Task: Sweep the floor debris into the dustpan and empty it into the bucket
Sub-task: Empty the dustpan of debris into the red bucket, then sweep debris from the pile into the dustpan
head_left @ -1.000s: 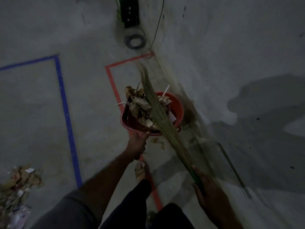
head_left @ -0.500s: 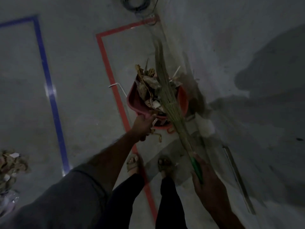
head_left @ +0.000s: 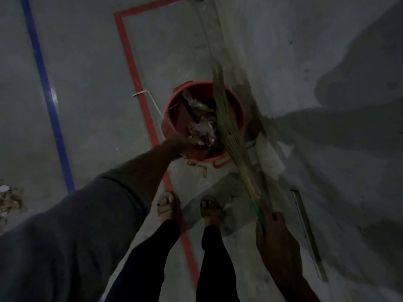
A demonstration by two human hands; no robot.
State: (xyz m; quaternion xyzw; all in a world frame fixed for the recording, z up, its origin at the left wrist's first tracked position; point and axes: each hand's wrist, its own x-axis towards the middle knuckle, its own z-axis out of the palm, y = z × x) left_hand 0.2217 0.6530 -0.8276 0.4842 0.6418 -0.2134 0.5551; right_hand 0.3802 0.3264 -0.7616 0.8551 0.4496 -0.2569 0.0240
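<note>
Compared with half a second ago, the red dustpan (head_left: 181,118) is tipped steeply into the round red plastic bucket (head_left: 238,110), where before it was held level above the rim with its load heaped on it. The debris (head_left: 201,129), crumpled papery scraps and dry leaf-like pieces, is now seen sliding down inside the bucket. The left hand (head_left: 182,144) is kept at the dustpan's near end, by the bucket's rim, and its fingers appear curled round the handle, though the grip is partly hidden in the dim light. The broom (head_left: 226,127), a long bundle of thin dry grass stalks bound into a green handle, is laid slantwise across the bucket's right side. The right hand (head_left: 274,236) is wrapped round the green handle, as before. The bucket stands on the smooth grey concrete floor (head_left: 91,88) just right of a red tape line (head_left: 135,68), near the wall. A blue tape line (head_left: 46,88) runs well to the left. A small pile of litter (head_left: 8,199) is seen at the left edge. Sandalled feet (head_left: 166,203) are planted just beside the red tape.
</note>
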